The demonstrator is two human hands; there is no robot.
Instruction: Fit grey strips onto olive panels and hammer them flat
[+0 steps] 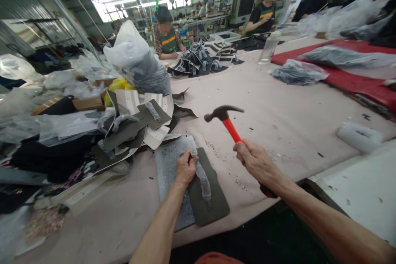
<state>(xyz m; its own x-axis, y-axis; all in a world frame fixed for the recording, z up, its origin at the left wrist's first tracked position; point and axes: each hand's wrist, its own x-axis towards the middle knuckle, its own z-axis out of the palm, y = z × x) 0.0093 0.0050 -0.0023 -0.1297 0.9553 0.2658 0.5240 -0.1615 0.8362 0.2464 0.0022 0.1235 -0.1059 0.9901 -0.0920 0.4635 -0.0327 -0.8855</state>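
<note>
My right hand (256, 160) is wrapped round the red handle of a claw hammer (232, 130), whose dark head is raised above the table. With closed fingers, my left hand (185, 168) grips a small round-topped punch tool (193, 152), upright at the far end of a plastic-wrapped strap handle (203, 181). That handle is fixed on a dark grey-green panel (213, 204). Beneath the panel's left side lies a grey speckled slab (167, 161). The punch's lower end is hidden by my hand.
A pile of similar panels (154, 117) lies at the left, beside a full plastic bag (136, 62). Small scraps dot the pinkish tabletop (235, 90). A clear bottle (267, 51) and wrapped packages (298, 72) are farther right. Several people work across the table.
</note>
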